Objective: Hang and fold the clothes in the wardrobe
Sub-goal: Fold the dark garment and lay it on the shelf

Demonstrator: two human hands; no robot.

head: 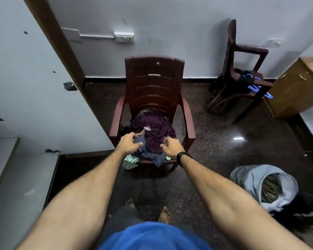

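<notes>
Both arms reach forward over the chair seat. Left hand (pixel 128 142): fingers loosely curled, thumb out, at the left edge of the clothes pile; fingertips look to be at the blue striped garment (pixel 152 154), but contact or grip cannot be told. Right hand (pixel 171 147): fingers bent and spread, hovering at the right edge of the pile, nothing seen held. Black wristband (pixel 182 157) on the right wrist.

Clothes pile sits on the seat of a dark red plastic armchair (pixel 154 83), which faces the person and backs toward the wall. Top of pile: a dark purple garment (pixel 155 127) with a small pink tag. Under it, the blue striped garment, hanging over the front edge of the seat. A pale green patterned cloth (pixel 130 162) droops off the front left corner.

Left of the chair: a white wardrobe door (pixel 34 78) with a brown edge. Far right by the wall: a second dark red chair (pixel 242 56), tipped, with blue hangers (pixel 258 87) and dark cloth on it. Beside that, a wooden cabinet (pixel 296 87). Near right on the dark polished floor (pixel 215 132): a basket (pixel 264 184) draped with light blue and striped cloth. Bare feet and a blue shirt show at the bottom.
</notes>
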